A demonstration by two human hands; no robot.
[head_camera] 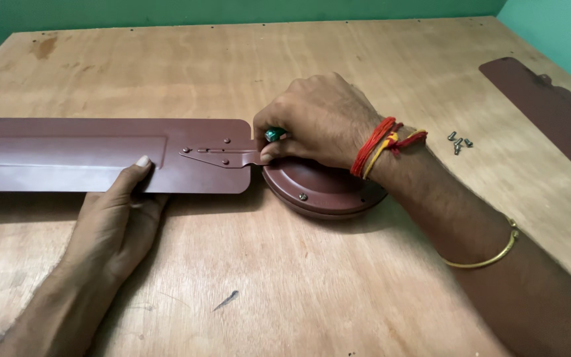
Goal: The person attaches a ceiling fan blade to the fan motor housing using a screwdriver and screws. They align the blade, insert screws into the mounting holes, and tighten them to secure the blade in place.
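Note:
A long maroon fan blade [67, 155] lies flat across the left of the plywood table [312, 277]. Its metal bracket [223, 157] reaches to a round maroon fan motor housing [318, 188] at the centre. My left hand [117, 215] rests on the blade's near edge with the thumb pressed on top. My right hand [318, 119] hovers over the housing, fingers closed around a green-handled tool [273, 135], probably a screwdriver, right where the bracket meets the housing. The tool's tip is hidden by my fingers.
A few loose screws [458, 141] lie on the table to the right of my right wrist. A second maroon fan blade [550, 112] lies along the table's right edge. A green wall stands behind the table.

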